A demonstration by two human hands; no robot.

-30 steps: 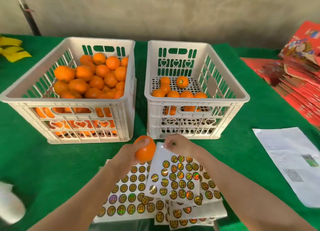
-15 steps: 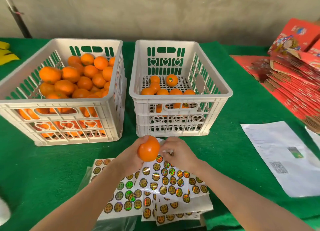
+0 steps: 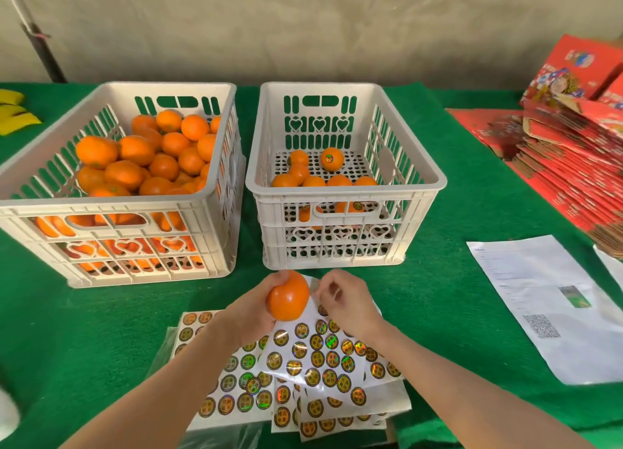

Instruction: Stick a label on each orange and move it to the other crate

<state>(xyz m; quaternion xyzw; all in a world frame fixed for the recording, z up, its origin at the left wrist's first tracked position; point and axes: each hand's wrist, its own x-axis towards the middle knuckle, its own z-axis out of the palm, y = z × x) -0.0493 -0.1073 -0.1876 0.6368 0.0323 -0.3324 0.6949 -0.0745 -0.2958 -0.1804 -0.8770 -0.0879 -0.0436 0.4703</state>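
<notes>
My left hand (image 3: 249, 317) still grips the orange (image 3: 288, 295), just in front of the right crate (image 3: 337, 249) and above the label sheets (image 3: 323, 357). A second ago my right hand (image 3: 347, 302) pinched the top of a sheet. Now it sits just beside the orange, fingers curled tight. I cannot tell if they pinch a label.
</notes>
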